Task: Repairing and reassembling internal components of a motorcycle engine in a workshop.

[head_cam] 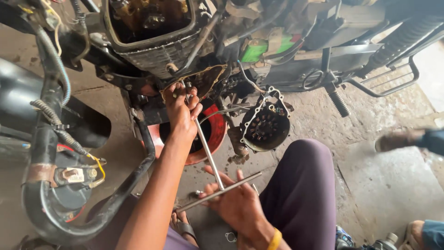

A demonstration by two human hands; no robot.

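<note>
A: Where's the T-handle wrench (209, 155) right now?

B: Its long shaft runs up from the crossbar near the person's lap to the open side of the motorcycle engine (152, 41), with the far end at the crankcase opening (203, 81), which has a tan gasket around its edge.

A: And the left hand (181, 111)?

B: It's up by the engine, fingers curled and pressed together around the upper part of the shaft, just below the opening.

A: The right hand (238, 203)?

B: Low in the view, at the crossbar. The bar lies across the palm; the fingers are spread loosely, with the shaft rising between them. There's a yellow band (275, 240) on that wrist.

A: What's around them?

B: A red drain pan (217, 125) sits on the concrete floor (393, 180) under the engine, behind the shaft. Just to the right of it hangs a round engine cover (266, 125) with coil windings showing inside, tilted toward the camera. A black frame tube (125, 185) curves along the left, next to a horn (74, 176) with yellow wires. The person's knee in purple fabric (305, 185) is on the right

A: Anyone else there?

B: A blurred foot in a sandal (397, 139) at the right edge, well apart from the hands
</note>
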